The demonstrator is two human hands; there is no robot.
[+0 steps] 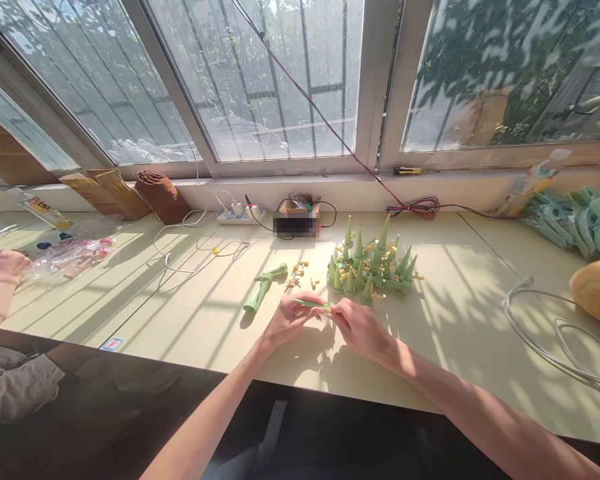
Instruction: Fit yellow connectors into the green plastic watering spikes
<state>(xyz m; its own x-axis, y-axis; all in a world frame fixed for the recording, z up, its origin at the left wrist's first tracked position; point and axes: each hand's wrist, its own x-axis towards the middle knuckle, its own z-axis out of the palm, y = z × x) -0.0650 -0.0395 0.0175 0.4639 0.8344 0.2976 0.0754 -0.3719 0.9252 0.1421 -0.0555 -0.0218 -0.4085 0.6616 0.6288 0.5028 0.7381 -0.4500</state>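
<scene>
Near the front edge of the table, my left hand (291,319) pinches a slim green cone-shaped piece (306,303), its tip pointing left. A small yellowish part (326,309) shows at the cone's wider end. My right hand (360,327) is closed at that end, its fingertips on the yellowish part; its palm side is hidden. Beyond my hands lie several small orange-brown parts (298,269). A cluster of green cones (360,267) with yellowish side pieces stands to their right. Left of my hands rest green tubular pieces (263,289), touching one another.
Another person's hand (5,267) rests at the far left by a clear plastic bag (83,257). A power strip (240,217), brown pouch (160,197) and small cardboard box (300,207) line the back. Grey cable loops (545,333) and bagged pale-green items (575,220) are right.
</scene>
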